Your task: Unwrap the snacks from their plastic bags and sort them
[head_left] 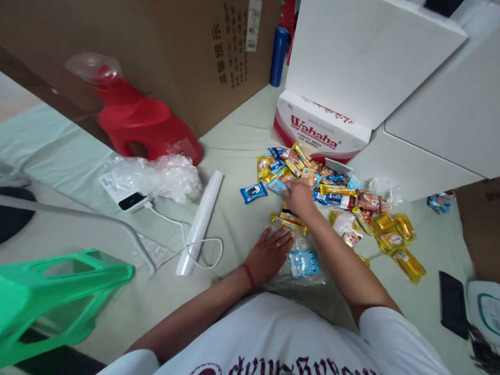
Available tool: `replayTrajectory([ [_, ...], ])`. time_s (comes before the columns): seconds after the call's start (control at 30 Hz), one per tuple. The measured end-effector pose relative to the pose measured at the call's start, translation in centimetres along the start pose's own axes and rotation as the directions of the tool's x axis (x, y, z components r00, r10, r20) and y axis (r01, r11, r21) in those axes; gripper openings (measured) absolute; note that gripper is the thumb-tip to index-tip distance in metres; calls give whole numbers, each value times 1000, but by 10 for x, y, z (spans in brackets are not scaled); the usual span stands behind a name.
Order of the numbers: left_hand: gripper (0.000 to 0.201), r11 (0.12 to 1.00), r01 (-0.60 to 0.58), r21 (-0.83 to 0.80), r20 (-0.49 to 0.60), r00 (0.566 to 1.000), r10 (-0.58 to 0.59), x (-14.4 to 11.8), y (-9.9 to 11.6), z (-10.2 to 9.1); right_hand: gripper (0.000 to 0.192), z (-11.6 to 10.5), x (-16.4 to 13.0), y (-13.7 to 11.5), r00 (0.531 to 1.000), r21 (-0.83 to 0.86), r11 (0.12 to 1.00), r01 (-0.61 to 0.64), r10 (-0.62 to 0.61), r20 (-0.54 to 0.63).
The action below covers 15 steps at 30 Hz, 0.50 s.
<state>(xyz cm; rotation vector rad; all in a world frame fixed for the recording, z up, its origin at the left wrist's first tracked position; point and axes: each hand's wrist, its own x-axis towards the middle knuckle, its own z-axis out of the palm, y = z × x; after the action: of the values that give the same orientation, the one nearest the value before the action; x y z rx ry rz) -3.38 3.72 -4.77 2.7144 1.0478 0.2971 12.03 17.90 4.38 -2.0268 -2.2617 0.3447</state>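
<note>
While the left hand lies flat, fingers spread, pressing the near edge of a clear plastic bag on the pale green floor covering, the right hand reaches forward into the pile of snack packets, its fingers closed on a light blue packet at the pile's left side. The two hands are apart, the right one farther from the body and a little to the right of the left. Inside the clear bag, just beside the left hand's fingertips and under the right forearm, sits another blue packet. A yellow bar lies between the two hands, and a dark blue packet lies alone just left of the pile. Behind the pile stands a red and white carton. To the left lie a white roll, a crumpled plastic sheet and a red stool; a black phone lies at the right
</note>
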Motion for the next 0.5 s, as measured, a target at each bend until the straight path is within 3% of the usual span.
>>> replayTrajectory([
  [0.07,48,1000,20,-22,-8,1000,-20,1,-1,-1,30,-22,-13,30,989,117,987,115,-103,-103],
  [0.13,47,997,27,-67,-12,1000,-28,3,-4,-1,33,-43,-34,60,961,262,927,269,-241,-134],
  [0.23,48,992,15,-123,-5,1000,-16,7,-14,-2,33,-55,-76,87,897,464,793,394,-441,-7],
  [0.33,50,993,-13,-113,24,1000,16,12,-25,-4,27,-30,-119,85,815,536,747,393,-553,173],
  [0.37,50,995,-23,-101,34,999,26,14,-28,-5,26,-15,-131,80,813,512,767,386,-545,204],
  [0.43,49,996,-28,-81,49,998,32,17,-31,-7,24,12,-146,71,861,394,844,363,-466,205],
  [0.5,49,997,-17,-69,58,998,21,19,-33,-9,26,26,-147,70,919,263,908,326,-370,139],
])
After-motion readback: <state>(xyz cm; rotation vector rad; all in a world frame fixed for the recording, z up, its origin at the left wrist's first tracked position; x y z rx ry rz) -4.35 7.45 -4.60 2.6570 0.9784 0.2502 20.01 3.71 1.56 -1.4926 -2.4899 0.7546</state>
